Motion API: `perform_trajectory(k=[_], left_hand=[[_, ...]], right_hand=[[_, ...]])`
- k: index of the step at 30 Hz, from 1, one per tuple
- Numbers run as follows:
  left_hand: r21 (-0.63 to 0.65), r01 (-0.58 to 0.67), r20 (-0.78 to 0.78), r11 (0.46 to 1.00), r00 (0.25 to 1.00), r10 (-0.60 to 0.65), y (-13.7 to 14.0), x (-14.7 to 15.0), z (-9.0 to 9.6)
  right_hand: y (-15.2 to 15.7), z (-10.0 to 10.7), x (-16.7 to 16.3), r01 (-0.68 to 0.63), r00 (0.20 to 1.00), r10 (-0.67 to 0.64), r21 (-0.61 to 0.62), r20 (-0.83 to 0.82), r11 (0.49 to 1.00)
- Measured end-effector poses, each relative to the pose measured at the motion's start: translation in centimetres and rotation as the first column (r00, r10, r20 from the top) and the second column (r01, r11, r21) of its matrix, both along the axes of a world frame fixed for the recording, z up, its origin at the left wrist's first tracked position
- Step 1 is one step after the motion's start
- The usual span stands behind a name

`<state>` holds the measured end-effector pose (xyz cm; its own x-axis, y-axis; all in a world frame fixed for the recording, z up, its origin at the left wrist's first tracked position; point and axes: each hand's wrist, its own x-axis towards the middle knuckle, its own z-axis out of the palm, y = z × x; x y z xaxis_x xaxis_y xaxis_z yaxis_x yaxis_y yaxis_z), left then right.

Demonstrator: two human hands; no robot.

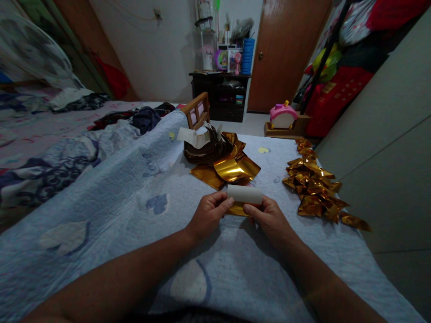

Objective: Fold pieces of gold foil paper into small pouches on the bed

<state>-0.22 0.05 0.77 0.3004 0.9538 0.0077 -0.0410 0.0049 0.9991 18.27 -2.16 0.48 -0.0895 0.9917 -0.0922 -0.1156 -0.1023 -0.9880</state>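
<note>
Between my two hands is a sheet of gold foil paper (244, 194), its white back curled over at the top and a gold strip showing below. My left hand (209, 212) pinches its left end between thumb and fingers. At the right end, my right hand (269, 217) grips it the same way, thumb on the gold part. Just beyond lie loose gold foil sheets (235, 167), glossy and overlapping, beside a dark curved stack of sheets (205, 152) with pale edges curling up. To the right sits a heap of folded gold paper pieces (316, 188).
A blue quilt (134, 233) with heart shapes covers the bed under my hands. The heap lies near its right edge, beside a pale cabinet (387, 148). A wooden frame (198, 110) stands at the far edge. Bundled clothes (144, 119) and a fan (33, 49) are left.
</note>
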Motion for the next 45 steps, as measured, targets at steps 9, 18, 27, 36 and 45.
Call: perform_trajectory(k=[9,18,27,36,45], left_hand=[[0.009,-0.051,0.038,0.999,0.998,0.051,0.1,0.2,0.4],[-0.022,-0.033,0.027,0.999,0.999,0.034,0.1,0.2,0.2],[0.117,0.028,0.112,0.993,0.993,-0.041,-0.5,0.0,-0.4],[0.285,0.118,-0.167,0.951,0.983,-0.072,0.2,-0.3,-0.4],[0.283,0.108,-0.167,0.953,0.984,-0.062,0.1,-0.4,-0.4]], right_hand=[[0.0,0.0,0.1,0.010,1.000,-0.010,-0.005,0.017,1.000],[-0.1,0.4,-0.1,0.005,1.000,-0.005,0.027,-0.007,1.000],[0.0,0.3,-0.1,0.005,1.000,-0.005,0.008,-0.030,1.000],[0.1,0.5,0.0,-0.016,0.999,0.017,0.023,-0.038,1.000],[0.0,0.4,0.1,-0.031,1.000,0.031,-0.037,0.000,0.999]])
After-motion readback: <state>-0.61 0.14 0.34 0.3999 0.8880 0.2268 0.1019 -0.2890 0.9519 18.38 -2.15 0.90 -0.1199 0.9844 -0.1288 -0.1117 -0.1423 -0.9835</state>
